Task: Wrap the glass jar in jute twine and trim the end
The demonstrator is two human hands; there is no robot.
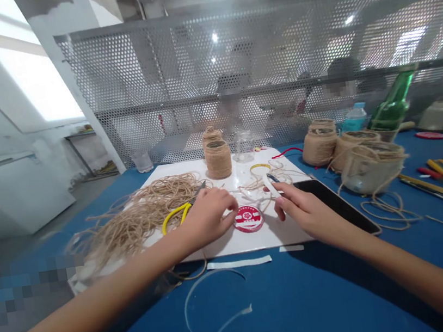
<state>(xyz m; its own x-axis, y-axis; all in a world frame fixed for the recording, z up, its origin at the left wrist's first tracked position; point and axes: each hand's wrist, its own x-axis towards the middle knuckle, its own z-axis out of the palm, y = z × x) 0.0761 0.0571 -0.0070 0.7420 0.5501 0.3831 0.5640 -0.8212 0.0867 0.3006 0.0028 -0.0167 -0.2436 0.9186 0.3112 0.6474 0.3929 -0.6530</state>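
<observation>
My right hand (299, 207) pinches a short white strip (270, 186) between thumb and fingers, above the right part of a white board (216, 246). A dark slim tool (273, 178) shows just behind the strip. My left hand (213, 211) hovers with loosely curled fingers, thumb and forefinger a little apart, nothing visible between them. Beside its fingertips a red round disc (248, 218) with white print lies on the board. Yellow-handled scissors (177, 215) lie partly hidden behind my left hand. Left of them spreads a heap of loose twine (145, 212).
Twine-wrapped jars (218, 160) stand on the board, beside a clear glass jar (244, 146). More wrapped jars (320, 145), a green bottle (393, 98) and a black tablet (334, 205) are on the right. A white strip (239, 263) lies in front. A perforated metal screen (183, 72) rises behind.
</observation>
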